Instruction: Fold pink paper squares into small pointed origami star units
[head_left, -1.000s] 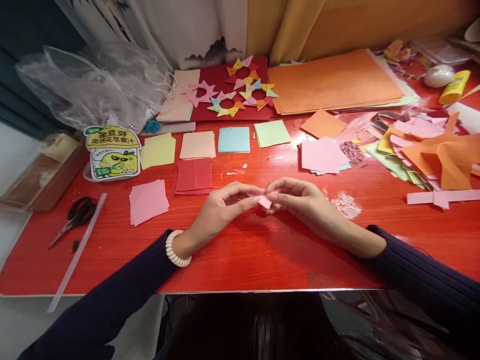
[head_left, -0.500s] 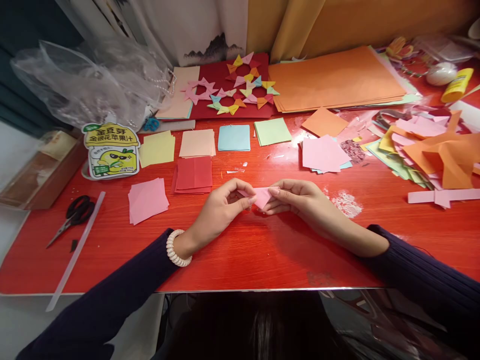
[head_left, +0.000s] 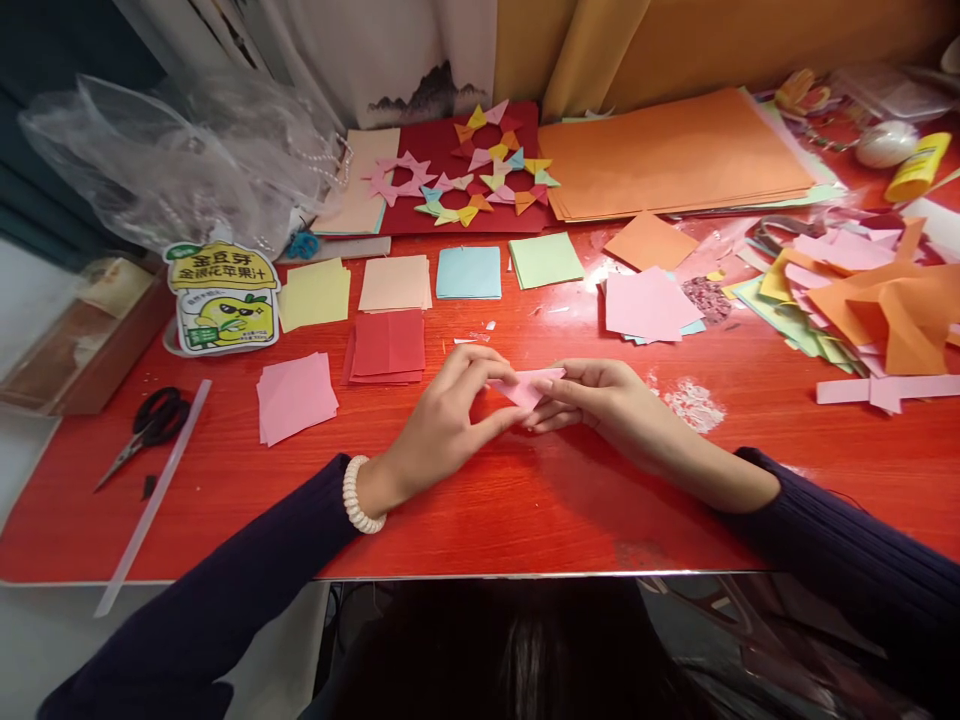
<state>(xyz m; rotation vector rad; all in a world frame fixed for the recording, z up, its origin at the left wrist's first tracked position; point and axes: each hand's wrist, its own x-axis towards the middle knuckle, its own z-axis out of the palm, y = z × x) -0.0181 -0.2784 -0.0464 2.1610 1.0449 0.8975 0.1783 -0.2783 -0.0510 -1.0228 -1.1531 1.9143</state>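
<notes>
Red and glossy, the surface in front of you is crowded with paper, backed by a yellow curtain and a pale cloth with an ink mountain print. At the far left a crumpled clear plastic bag sits above a yellow juice pouch, with black scissors near the edge. Moving right, you have small stacks of squares: pink, yellow, peach, red, blue and green. Behind them, folded paper star rings lie on a dark red sheet.

Your left hand has shifted its hold within the last second: the thumb now sits under the pink folded piece and the forefinger curls over its left end, fingers narrow and pinching it. Half a second ago the piece showed as a downward-pointing triangle; now it reads flatter and longer, its top edge nearly level, so you seem to have turned or opened a flap. I judge you are mid-fold, working a crease rather than finishing one. The piece is held just above the surface, between both hands, in the middle.

Your right hand grips the piece's right end, fingers closed narrowly on it. Further right lie a loose pink stack, large orange sheets and a heap of offcuts.
</notes>
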